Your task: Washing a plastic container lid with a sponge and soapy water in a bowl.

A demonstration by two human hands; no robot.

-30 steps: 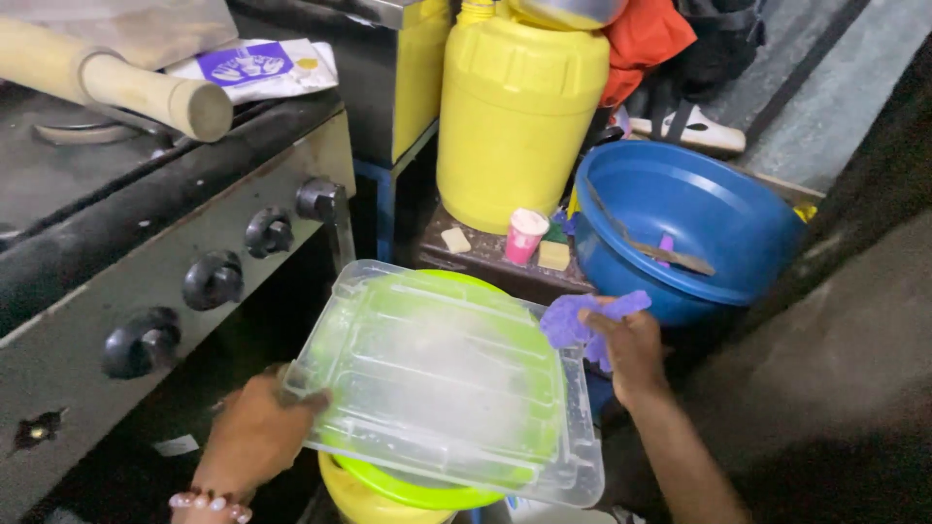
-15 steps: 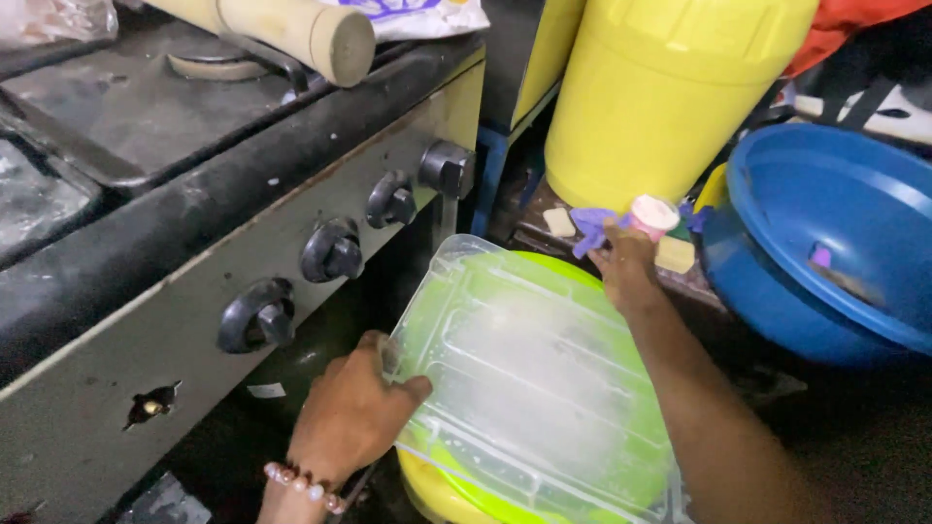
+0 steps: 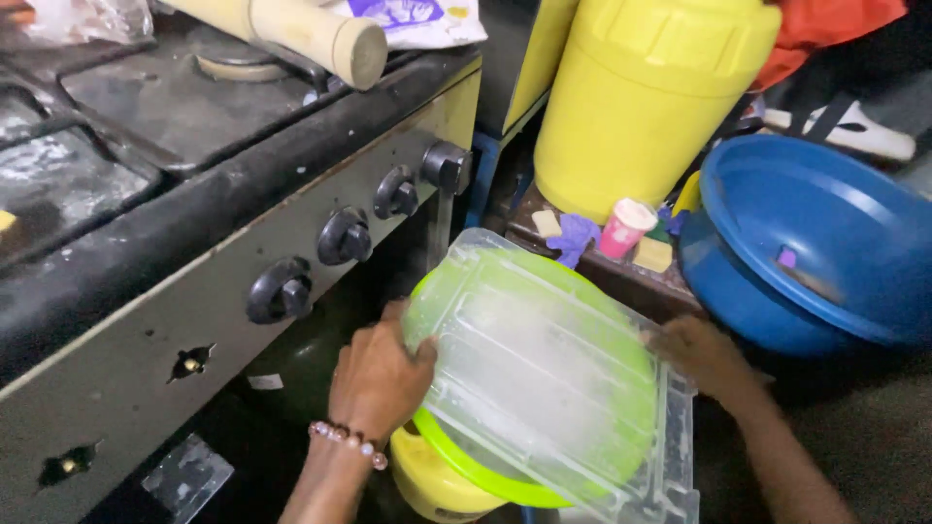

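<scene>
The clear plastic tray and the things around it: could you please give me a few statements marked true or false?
1. Both hands grip the clear ribbed plastic tray, the left hand at its left edge and the right hand at its right edge. True.
2. The tray lies over a round lime-green plastic lid. True.
3. The large plastic basin is red. False: it is blue.
4. The stove's four black knobs face the tray. True.
5. The tall yellow plastic jerrycan lies on its side. False: it stands upright.
6. The small pink cup sits inside the basin. False: it stands outside it, beside the jerrycan.
</scene>
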